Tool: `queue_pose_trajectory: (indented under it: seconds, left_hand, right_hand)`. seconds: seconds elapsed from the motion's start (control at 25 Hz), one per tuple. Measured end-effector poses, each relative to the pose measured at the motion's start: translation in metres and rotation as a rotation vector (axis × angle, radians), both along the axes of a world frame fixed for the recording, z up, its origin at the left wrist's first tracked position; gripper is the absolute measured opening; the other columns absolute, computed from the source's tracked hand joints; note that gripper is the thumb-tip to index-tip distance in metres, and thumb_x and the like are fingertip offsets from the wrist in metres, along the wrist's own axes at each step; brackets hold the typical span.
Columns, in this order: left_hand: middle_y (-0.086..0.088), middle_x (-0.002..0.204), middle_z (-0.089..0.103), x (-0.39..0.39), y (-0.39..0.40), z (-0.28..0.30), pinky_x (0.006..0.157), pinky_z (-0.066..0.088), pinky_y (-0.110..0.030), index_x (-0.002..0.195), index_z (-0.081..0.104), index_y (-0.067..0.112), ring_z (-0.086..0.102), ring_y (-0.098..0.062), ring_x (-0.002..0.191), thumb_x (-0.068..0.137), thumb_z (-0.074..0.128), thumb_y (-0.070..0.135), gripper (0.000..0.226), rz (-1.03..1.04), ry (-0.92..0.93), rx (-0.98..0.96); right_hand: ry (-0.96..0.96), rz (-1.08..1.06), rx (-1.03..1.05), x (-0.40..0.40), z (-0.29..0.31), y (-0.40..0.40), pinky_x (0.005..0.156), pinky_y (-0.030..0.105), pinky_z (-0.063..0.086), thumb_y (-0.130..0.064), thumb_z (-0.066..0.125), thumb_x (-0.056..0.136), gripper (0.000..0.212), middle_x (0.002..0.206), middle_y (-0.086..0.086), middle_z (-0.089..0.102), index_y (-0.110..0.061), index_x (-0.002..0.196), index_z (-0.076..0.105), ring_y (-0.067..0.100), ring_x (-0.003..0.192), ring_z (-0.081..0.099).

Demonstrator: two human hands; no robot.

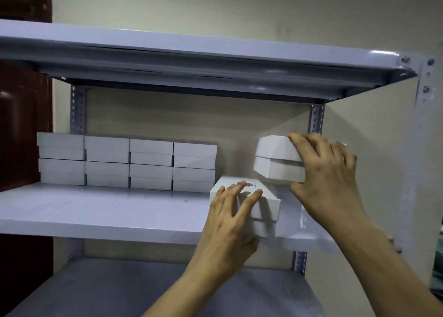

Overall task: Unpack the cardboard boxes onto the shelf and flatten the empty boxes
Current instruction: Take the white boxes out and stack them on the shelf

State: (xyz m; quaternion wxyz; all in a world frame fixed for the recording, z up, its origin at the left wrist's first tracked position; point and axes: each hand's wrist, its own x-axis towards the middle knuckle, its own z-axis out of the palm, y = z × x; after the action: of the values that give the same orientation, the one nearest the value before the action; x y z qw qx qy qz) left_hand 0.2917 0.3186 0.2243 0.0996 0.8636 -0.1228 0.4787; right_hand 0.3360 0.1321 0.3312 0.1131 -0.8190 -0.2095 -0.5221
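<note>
Under my left hand [230, 223] I see a small white box [260, 202] of smooth card, faintly satin, with a glossy red-and-blue printed mark by my fingertips. The box in my right hand [328, 172], another white box [275, 159], looks matt, its lid edge showing rough cut card. To the left of both hands, the stacked boxes [127, 163] read as the same matt white card. The shelf [107, 211] beneath my hands is painted metal, pale grey and glossy enough to catch reflections. Beyond my hands, the back panel [191, 120] looks like pale, matt wood-grain board.
</note>
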Motion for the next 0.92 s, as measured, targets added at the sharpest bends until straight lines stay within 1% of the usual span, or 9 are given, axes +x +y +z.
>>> queue_pose_trajectory:
  seconds: [0.08, 0.16, 0.24, 0.36, 0.44, 0.6, 0.72, 0.8, 0.92]
  left_hand:
    - [0.006, 0.153, 0.032, -0.001, 0.004, 0.004, 0.117, 0.031, -0.033, 0.149, 0.036, 0.034, 0.029, -0.017, 0.143, 0.078, 0.071, 0.034, 0.079, -0.034, -0.046, -0.174]
    - [0.011, 0.146, 0.036, -0.002, 0.012, 0.011, 0.112, 0.035, -0.031, 0.146, 0.039, 0.035, 0.036, -0.013, 0.135, 0.082, 0.068, 0.036, 0.071, -0.022, -0.091, -0.332]
    - [0.018, 0.137, 0.040, -0.004, 0.022, 0.014, 0.105, 0.039, -0.025, 0.144, 0.039, 0.040, 0.040, -0.005, 0.126, 0.083, 0.074, 0.035, 0.070, -0.051, -0.034, -0.469]
    - [0.025, 0.131, 0.047, -0.007, 0.030, 0.018, 0.092, 0.049, -0.019, 0.138, 0.042, 0.046, 0.051, 0.002, 0.116, 0.082, 0.080, 0.039, 0.069, -0.183, 0.101, -0.663]
    - [0.023, 0.128, 0.052, -0.008, 0.031, 0.018, 0.081, 0.055, -0.020, 0.135, 0.046, 0.046, 0.060, 0.001, 0.108, 0.083, 0.081, 0.035, 0.063, -0.275, 0.149, -0.799]
    - [0.019, 0.121, 0.063, -0.006, 0.034, 0.022, 0.083, 0.054, -0.018, 0.125, 0.056, 0.041, 0.063, 0.000, 0.105, 0.093, 0.070, 0.032, 0.036, -0.296, 0.111, -0.865]
    - [0.014, 0.113, 0.070, -0.003, 0.039, 0.026, 0.091, 0.056, -0.035, 0.118, 0.062, 0.039, 0.066, -0.005, 0.105, 0.096, 0.062, 0.041, 0.023, -0.325, 0.101, -0.943]
    - [0.013, 0.110, 0.071, -0.001, 0.041, 0.027, 0.092, 0.056, -0.043, 0.117, 0.064, 0.039, 0.067, -0.008, 0.104, 0.098, 0.060, 0.041, 0.019, -0.305, 0.101, -0.966]
    - [0.014, 0.105, 0.074, 0.001, 0.045, 0.026, 0.092, 0.057, -0.044, 0.113, 0.069, 0.035, 0.068, -0.007, 0.103, 0.098, 0.060, 0.036, 0.017, -0.270, 0.082, -0.970]
  right_hand:
    - [0.001, 0.041, -0.028, 0.007, 0.004, 0.006, 0.112, 0.053, 0.028, -0.018, 0.089, 0.066, 0.096, 0.137, 0.005, 0.049, -0.028, 0.148, 0.039, 0.027, 0.127, 0.042]
    - [-0.003, 0.068, -0.060, 0.011, 0.007, 0.013, 0.115, 0.054, 0.027, -0.024, 0.089, 0.067, 0.099, 0.138, 0.003, 0.050, -0.029, 0.150, 0.037, 0.026, 0.128, 0.044]
    - [0.007, 0.098, -0.095, 0.012, 0.007, 0.020, 0.116, 0.054, 0.025, -0.029, 0.089, 0.068, 0.100, 0.139, 0.001, 0.049, -0.031, 0.151, 0.034, 0.024, 0.129, 0.042]
    - [0.065, 0.157, -0.140, 0.009, 0.006, 0.035, 0.119, 0.054, 0.019, -0.040, 0.085, 0.072, 0.097, 0.140, -0.002, 0.041, -0.040, 0.150, 0.027, 0.021, 0.132, 0.030]
    - [0.092, 0.180, -0.188, 0.008, 0.004, 0.045, 0.119, 0.053, 0.018, -0.049, 0.081, 0.076, 0.096, 0.144, -0.003, 0.035, -0.044, 0.150, 0.021, 0.021, 0.135, 0.026]
    - [0.032, 0.201, -0.211, 0.006, -0.002, 0.053, 0.106, 0.044, 0.025, -0.062, 0.077, 0.074, 0.099, 0.139, 0.000, 0.040, -0.040, 0.155, 0.025, 0.022, 0.128, 0.036]
    - [0.045, 0.325, -0.222, 0.004, -0.005, 0.049, 0.103, 0.038, 0.030, -0.065, 0.069, 0.079, 0.088, 0.133, -0.002, 0.043, -0.036, 0.154, 0.033, 0.017, 0.122, 0.041]
    - [0.067, 0.463, -0.053, 0.003, -0.011, 0.041, 0.101, 0.033, 0.034, -0.060, 0.064, 0.086, 0.073, 0.130, -0.004, 0.043, -0.035, 0.150, 0.040, 0.011, 0.116, 0.041]
    - [0.241, 0.616, 0.419, 0.009, -0.028, 0.024, 0.095, 0.034, 0.047, -0.061, 0.058, 0.088, 0.062, 0.128, -0.006, 0.047, -0.033, 0.141, 0.044, 0.010, 0.115, 0.050]
